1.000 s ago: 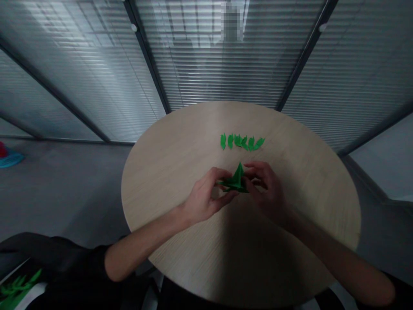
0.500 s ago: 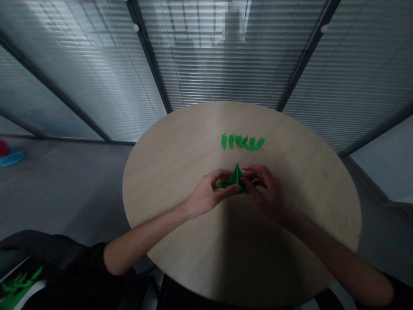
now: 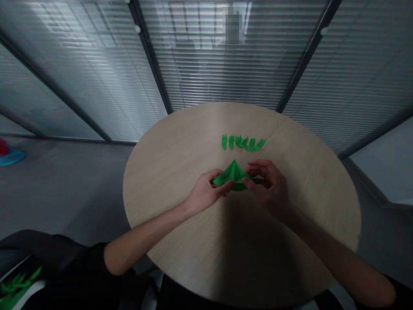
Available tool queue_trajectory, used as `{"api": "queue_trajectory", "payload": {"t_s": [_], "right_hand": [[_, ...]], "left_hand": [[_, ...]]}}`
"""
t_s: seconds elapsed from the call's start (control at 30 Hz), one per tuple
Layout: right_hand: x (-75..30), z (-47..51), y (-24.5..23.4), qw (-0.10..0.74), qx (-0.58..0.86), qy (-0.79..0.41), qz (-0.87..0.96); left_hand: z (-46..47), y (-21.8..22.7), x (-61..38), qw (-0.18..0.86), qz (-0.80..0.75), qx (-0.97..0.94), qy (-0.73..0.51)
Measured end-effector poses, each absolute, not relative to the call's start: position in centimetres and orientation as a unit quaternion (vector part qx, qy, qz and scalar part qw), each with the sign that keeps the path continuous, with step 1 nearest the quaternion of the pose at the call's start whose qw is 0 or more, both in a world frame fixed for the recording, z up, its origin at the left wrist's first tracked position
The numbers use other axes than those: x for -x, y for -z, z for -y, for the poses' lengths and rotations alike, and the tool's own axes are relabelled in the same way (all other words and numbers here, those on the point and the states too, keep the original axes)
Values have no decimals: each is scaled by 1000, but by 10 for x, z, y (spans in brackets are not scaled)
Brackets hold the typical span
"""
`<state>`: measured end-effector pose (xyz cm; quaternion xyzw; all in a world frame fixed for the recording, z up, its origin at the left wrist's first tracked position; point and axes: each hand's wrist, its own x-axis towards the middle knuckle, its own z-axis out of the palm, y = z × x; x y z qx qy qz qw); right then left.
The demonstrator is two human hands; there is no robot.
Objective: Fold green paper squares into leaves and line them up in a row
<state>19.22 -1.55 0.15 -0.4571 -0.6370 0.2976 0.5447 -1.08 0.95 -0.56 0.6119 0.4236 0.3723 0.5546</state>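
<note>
A folded sheet of green paper (image 3: pixel 235 172) with a raised point in its middle is held just above the round table. My left hand (image 3: pixel 211 188) pinches its left side, thumb along the front edge. At its right side, my right hand (image 3: pixel 269 185) grips it between thumb and fingers. Part of the paper is hidden behind the fingers of both hands. Beyond my hands, several small green folded paper pieces (image 3: pixel 241 142) lie in a row on the table.
The pale round wooden table (image 3: pixel 167 150) stands before a glass wall with blinds (image 3: pixel 219 77). More green paper pieces (image 3: pixel 21 284) lie at the lower left beside my body. A blue and red object (image 3: pixel 11 157) is on the floor at far left.
The green paper has spread wider and flatter, from a narrow upright peak to a broad one. My right hand has shifted slightly right. The row of pieces has not moved.
</note>
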Motion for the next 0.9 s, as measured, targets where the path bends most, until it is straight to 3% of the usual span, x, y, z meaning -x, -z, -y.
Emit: {"api": "queue_trajectory", "payload": {"t_s": [0.17,0.3,0.6,0.73,0.9], "right_hand": [[-193,12,-1,552,445,-374,598],[-195,8,3,541,446,-425,572],[-193,4,5,449,457,-620,453],[-192,5,6,427,446,-684,389],[-198,1,8,459,447,-675,366]], "left_hand": [[-12,9,12,540,-437,-620,-364],[-11,10,11,587,-419,-579,-379],[-10,14,6,655,-354,-537,-396],[-11,13,7,631,-386,-547,-393],[-11,12,8,590,-422,-563,-397]]}}
